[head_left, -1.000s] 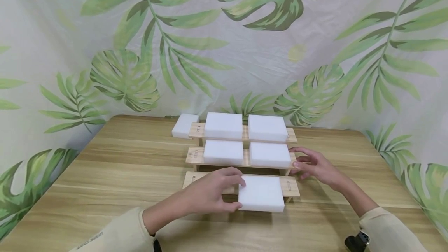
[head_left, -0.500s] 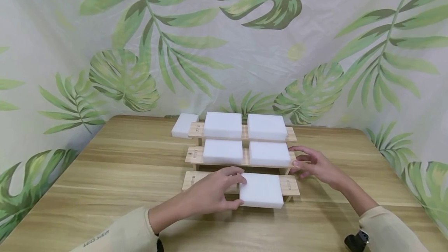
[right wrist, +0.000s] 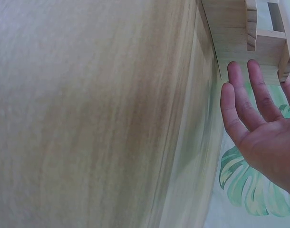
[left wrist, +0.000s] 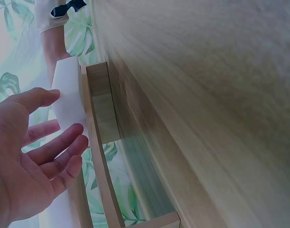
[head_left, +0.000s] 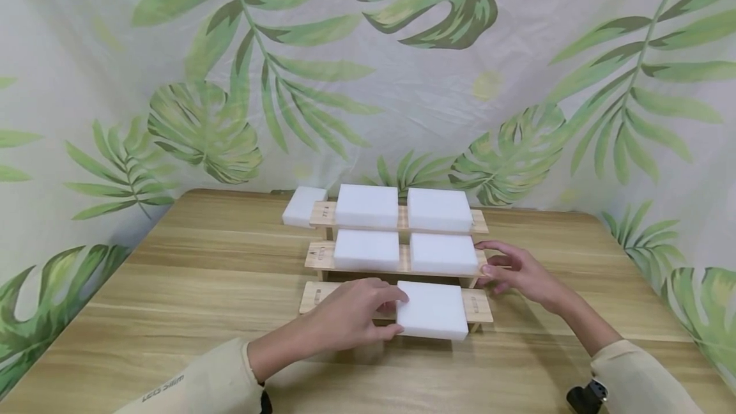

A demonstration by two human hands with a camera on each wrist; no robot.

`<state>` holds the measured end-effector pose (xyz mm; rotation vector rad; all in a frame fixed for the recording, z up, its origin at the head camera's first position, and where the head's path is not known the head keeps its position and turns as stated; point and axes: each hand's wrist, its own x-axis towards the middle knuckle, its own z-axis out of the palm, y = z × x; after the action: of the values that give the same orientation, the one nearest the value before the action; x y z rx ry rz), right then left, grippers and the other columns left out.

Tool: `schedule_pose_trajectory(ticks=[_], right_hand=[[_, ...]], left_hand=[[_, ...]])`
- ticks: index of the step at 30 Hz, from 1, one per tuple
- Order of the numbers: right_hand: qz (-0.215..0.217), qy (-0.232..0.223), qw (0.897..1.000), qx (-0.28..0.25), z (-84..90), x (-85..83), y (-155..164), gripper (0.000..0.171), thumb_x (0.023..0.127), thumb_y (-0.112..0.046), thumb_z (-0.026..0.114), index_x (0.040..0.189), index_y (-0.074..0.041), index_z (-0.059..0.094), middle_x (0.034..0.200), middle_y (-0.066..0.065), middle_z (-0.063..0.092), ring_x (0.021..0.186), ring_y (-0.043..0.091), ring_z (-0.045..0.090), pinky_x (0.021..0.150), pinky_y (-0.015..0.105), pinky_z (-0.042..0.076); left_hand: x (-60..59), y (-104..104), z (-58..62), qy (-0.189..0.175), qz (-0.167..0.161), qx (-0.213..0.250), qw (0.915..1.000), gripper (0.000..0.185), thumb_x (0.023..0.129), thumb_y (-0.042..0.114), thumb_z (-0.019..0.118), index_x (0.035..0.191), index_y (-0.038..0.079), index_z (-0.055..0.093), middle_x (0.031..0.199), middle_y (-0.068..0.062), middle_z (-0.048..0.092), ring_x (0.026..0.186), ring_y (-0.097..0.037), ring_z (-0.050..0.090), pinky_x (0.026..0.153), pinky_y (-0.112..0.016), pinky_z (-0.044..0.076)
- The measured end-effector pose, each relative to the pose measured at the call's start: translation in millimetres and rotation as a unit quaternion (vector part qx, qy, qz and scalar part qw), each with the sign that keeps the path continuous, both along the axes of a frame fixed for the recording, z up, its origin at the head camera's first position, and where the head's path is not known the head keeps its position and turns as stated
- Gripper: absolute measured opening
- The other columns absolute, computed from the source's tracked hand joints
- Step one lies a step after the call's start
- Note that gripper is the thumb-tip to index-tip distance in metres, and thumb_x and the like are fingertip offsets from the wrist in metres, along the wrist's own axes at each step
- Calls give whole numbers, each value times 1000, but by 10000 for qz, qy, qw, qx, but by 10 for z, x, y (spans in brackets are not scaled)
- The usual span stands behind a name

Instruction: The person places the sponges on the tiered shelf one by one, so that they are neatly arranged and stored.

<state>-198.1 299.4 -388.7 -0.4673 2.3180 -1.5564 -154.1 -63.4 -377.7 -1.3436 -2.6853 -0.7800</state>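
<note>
Foam block, white and square, is lying on the lowest step of a three-step wooden rack that is standing on a wooden table. Four more white blocks are sitting on the upper steps. The left hand is touching the block's left edge with fingers relaxed and slightly apart, while the right hand is resting against the rack's right end, fingers straight.

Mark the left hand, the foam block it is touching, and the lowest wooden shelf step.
left hand (head_left: 351,319), head view, back of the hand.
foam block (head_left: 432,308), head view, top face.
lowest shelf step (head_left: 478,306), head view, bare right end.
</note>
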Motion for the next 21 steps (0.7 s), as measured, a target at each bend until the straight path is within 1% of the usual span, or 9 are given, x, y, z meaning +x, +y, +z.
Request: schedule_pose_trajectory(ticks=[4, 10, 14, 21], right_hand=[[-7, 2, 10000, -13, -1, -2, 2, 56, 106, -14, 60, 153, 5, 36, 111, 16, 69, 99, 28, 74, 79, 43, 61], [-31, 33, 10000, 24, -13, -5, 0, 56, 106, -15, 60, 153, 4, 37, 113, 17, 68, 100, 29, 74, 79, 43, 61], [-24, 39, 10000, 37, -22, -6, -5, 56, 105, -15, 60, 153, 3, 38, 113, 18, 68, 100, 31, 74, 80, 44, 61], [-53, 75, 10000, 13, -13, 2, -5, 56, 105, -13, 60, 153, 4, 38, 112, 18, 68, 99, 30, 74, 79, 42, 61]], left_hand=[[-21, 30, -1, -144, 47, 27, 9999, 29, 90, 24, 82, 114, 10, 74, 92, 2, 72, 84, -6, 66, 74, -21, 54], [-54, 79, -20, -132, 102, 22, 9999, 30, 91, 24, 81, 116, 9, 73, 92, 0, 74, 86, -13, 68, 79, -26, 56], [-75, 115, -34, -220, 128, 36, 9997, 31, 92, 23, 80, 118, 8, 73, 93, -1, 76, 88, -13, 70, 83, -29, 57], [-109, 184, -47, -142, 182, 66, 9997, 31, 93, 24, 80, 119, 8, 73, 92, 2, 77, 86, -13, 71, 80, -28, 57]])
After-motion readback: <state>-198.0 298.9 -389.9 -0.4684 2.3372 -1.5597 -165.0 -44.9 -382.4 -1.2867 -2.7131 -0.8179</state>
